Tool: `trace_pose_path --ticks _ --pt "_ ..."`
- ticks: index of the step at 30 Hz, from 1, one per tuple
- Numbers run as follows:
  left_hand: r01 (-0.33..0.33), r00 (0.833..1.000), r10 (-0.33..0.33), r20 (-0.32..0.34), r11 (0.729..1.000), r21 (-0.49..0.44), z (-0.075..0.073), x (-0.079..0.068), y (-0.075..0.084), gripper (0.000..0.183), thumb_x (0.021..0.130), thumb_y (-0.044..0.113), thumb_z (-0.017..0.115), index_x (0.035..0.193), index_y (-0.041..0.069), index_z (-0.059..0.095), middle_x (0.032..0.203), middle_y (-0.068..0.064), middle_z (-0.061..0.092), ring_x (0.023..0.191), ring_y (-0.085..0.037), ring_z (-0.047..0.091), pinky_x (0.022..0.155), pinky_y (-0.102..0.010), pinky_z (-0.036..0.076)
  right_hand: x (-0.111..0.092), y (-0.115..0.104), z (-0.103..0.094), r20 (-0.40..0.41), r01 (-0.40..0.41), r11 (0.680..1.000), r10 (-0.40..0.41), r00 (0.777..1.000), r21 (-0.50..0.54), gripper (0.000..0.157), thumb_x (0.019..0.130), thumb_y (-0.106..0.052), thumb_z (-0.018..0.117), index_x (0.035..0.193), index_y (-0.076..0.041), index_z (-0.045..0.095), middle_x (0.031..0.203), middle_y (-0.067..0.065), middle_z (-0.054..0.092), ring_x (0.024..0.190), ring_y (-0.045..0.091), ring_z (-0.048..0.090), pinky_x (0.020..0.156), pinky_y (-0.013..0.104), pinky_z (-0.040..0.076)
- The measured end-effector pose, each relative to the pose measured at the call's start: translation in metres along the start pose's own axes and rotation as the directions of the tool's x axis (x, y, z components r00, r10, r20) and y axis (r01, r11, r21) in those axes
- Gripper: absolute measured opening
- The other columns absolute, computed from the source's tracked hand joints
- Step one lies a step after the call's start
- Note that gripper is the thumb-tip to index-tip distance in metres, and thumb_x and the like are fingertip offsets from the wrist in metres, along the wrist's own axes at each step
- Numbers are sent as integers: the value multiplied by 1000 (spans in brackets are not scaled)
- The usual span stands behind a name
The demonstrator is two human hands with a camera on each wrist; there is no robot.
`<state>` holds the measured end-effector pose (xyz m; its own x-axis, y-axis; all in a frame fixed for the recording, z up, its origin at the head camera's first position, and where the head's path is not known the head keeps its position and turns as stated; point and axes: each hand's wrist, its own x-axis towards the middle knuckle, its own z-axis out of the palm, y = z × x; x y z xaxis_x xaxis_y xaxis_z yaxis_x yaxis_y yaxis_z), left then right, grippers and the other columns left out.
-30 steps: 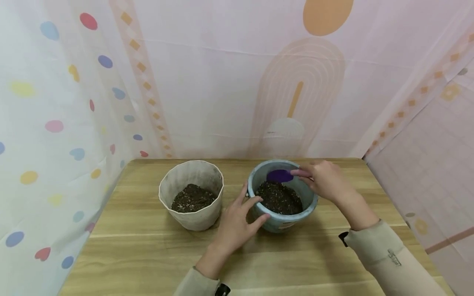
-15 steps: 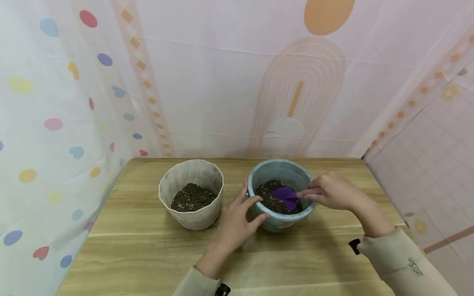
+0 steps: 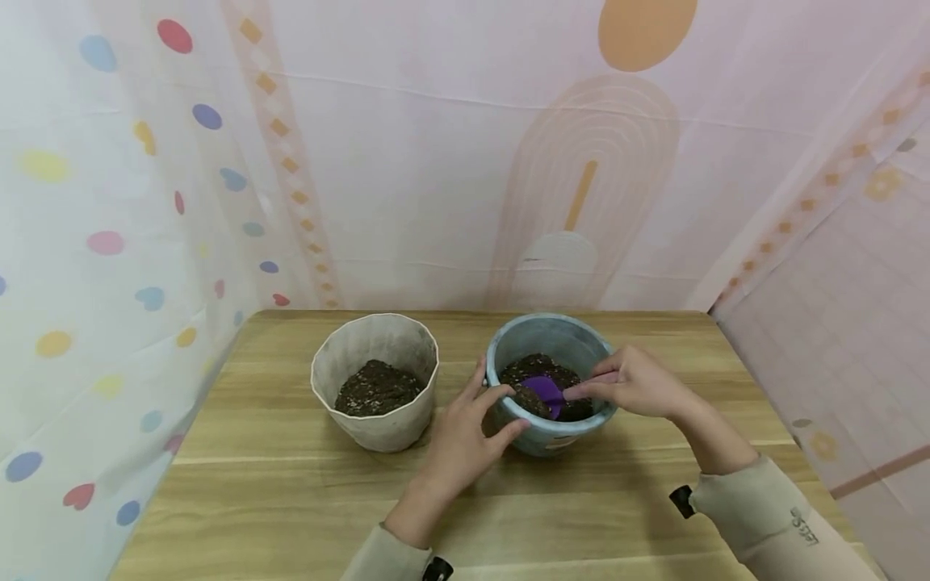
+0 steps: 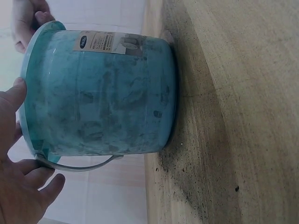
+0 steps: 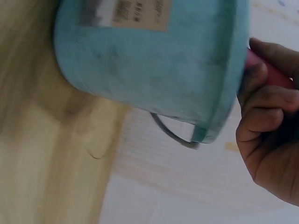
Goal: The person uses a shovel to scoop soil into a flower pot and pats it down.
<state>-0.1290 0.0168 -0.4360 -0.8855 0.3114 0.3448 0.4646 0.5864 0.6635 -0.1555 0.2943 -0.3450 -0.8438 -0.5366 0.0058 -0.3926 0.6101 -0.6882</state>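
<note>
In the head view, a light-blue bucket (image 3: pixel 555 442) with dark soil (image 3: pixel 539 367) in it stands right of the table's middle. My left hand (image 3: pixel 461 444) holds its rim on the left, with the index finger reaching over the edge and the thumb at the front. The left wrist view shows other fingers beside the bucket's handle (image 4: pixel 88 168). My right hand (image 3: pixel 643 383) grips the pink handle of a small garden trowel (image 3: pixel 546 392) from the bucket's right side. The trowel's purple blade is down in the soil, tilted leftward, with a heap of soil beside it.
A white fluted plant pot (image 3: pixel 385 432), partly filled with dark soil, stands left of the bucket. Both rest on a wooden table (image 3: pixel 291 508). Patterned cloth (image 3: pixel 407 194) hangs behind the table and along its sides. Soil crumbs (image 4: pixel 182 182) lie near the bucket's base.
My right hand has lowered the trowel from the bucket's back wall into the soil, then moved it leftward through the soil. My left hand has stayed on the rim.
</note>
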Motion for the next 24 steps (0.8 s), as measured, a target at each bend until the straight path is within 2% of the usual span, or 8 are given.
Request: trace_pose_path --ticks 3,5,8,10,12,15,19,24 --pt "2 1000 -2 2 1000 4 -1 0 0 50 89 52 74 128 22 68 165 -9 24 135 -42 47 105 -57 45 -4 1 3 -21 -129 988 132 991 85 16 99 -26 68 100 -22 83 46 -7 37 41 1 15 38 20 19" --pt "-1 1000 1 -1 1000 8 0 0 0 50 88 52 74 128 22 68 165 -9 25 135 -43 48 105 -58 44 -7 2 4 -23 -185 974 190 982 134 18 99 -29 67 100 -21 83 50 -2 53 41 2 13 38 21 19" --pt "1 1000 -1 -7 1000 15 0 0 0 50 88 52 74 128 23 68 165 -9 25 135 -42 48 105 -58 44 -11 5 5 -7 -219 949 226 974 228 20 100 -27 65 102 -15 82 77 7 75 41 3 13 38 21 19" --pt "0 1000 0 -12 1000 18 0 0 0 49 88 52 74 127 23 68 165 -9 25 135 -42 48 105 -57 44 -13 7 5 1 -242 927 252 968 285 22 101 -25 64 103 -11 81 96 7 78 41 4 14 38 21 19" --pt "-3 1000 3 -18 1000 21 0 0 0 49 88 52 74 127 24 68 165 -10 26 134 -42 49 105 -57 45 -14 9 6 0 -254 904 271 963 344 22 101 -23 64 102 -7 80 105 9 76 42 5 16 39 21 19" --pt "-9 1000 10 -27 1000 27 0 0 0 49 87 52 75 126 24 68 164 -11 28 134 -43 49 104 -57 45 -16 12 6 -25 -259 872 296 955 416 30 101 -23 64 83 -1 75 106 10 76 42 6 15 40 22 17" --pt "-16 999 17 -35 999 33 0 1 -1 48 87 51 75 125 24 68 163 -13 30 132 -43 51 102 -60 46 -19 18 5 -63 -256 843 323 944 473 36 102 -23 62 74 -3 68 96 5 78 45 10 12 42 25 14" --pt "-19 999 20 -33 999 27 1 -1 -2 47 87 50 76 124 23 68 162 -14 31 131 -43 52 101 -63 45 -24 23 4 -86 -254 825 342 936 505 32 104 -20 59 81 1 69 90 3 78 46 10 13 43 26 14"
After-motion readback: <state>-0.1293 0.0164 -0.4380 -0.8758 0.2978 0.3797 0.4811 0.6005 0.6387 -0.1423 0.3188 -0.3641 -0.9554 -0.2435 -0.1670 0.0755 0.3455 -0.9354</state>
